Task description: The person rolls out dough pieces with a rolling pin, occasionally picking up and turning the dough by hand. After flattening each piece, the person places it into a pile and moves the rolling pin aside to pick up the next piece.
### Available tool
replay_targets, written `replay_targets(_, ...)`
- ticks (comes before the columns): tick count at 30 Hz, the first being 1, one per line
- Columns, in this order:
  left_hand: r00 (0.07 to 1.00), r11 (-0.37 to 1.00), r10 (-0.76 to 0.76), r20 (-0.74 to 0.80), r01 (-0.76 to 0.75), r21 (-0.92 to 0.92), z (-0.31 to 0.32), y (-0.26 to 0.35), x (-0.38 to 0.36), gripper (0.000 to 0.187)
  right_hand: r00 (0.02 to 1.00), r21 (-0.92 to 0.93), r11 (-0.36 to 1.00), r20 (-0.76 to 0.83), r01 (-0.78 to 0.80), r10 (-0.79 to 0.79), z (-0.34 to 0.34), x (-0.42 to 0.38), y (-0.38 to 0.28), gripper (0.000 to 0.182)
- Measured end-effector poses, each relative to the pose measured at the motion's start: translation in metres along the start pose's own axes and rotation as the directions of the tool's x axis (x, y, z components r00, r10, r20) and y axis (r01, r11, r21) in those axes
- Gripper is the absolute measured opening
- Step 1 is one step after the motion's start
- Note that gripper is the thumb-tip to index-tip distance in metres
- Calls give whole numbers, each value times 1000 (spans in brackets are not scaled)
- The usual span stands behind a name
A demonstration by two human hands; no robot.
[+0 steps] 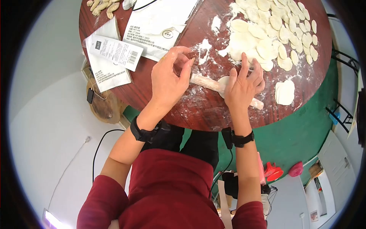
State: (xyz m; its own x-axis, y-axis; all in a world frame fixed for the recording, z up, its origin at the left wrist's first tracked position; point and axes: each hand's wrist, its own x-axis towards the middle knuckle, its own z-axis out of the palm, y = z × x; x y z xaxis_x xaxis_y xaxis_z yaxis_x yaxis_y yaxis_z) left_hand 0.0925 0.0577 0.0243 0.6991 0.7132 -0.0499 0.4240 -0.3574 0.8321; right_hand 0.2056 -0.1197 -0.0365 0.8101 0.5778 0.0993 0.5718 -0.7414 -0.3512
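1. First, at the far left, one wooden stool (106, 108) stands below the edge of one round table (175, 110).
2. Several lumps of dough (111, 10) lie at the table's far left; the picture's edge cuts some off, so their number cannot be told.
3. Three printed packets (118, 49) overlap beside them, two smaller and one large.
4. One left hand (167, 78) hovers or rests at the pin's left end, thumb and forefinger curved wide apart with nothing between; contact cannot be told.
5. One rolling pin (206, 82) lies slantwise on the floured table, between the left hand and the stack.
6. One small dough piece (222, 82) shows at the pin, partly covered.
7. One right hand (242, 89) lies over the pin, fingers loosely spread, not wrapped round it.
8. Dozens of flat dough rounds (275, 23) overlap beyond, too many to count.
9. One stack of rounds (284, 93) sits nearest the right edge.
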Motion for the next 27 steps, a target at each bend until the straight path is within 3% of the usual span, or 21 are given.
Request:
replay_targets(4, 999, 998, -38, -7, 38, -55, -7, 3, 6, 25, 998, -104, 994, 29, -46, 49, 3, -19, -6, 67)
replay_targets(10, 1000, 992, -1, -12, -1, -124, -15, 2, 12, 26, 985, -124, 992, -172, -31, 9, 12, 48, 8, 70)
replay_targets(18, 999, 986, 1, -35, -7, -164, -21, 0, 12, 27, 998, -154, 988, -67, 4, -15, 9, 0, -8, 67)
replay_targets(22, 997, 985, 57, -44, -63, -158, -18, -5, 11, 28, 986, -95, 992, -154, -86, 70, 9, 42, -3, 66)
replay_targets(27, 999, 980, 19, -41, -27, -198, -18, 0, 12, 28, 992, -158, 987, -116, 34, -53, 9, -6, -12, 64)
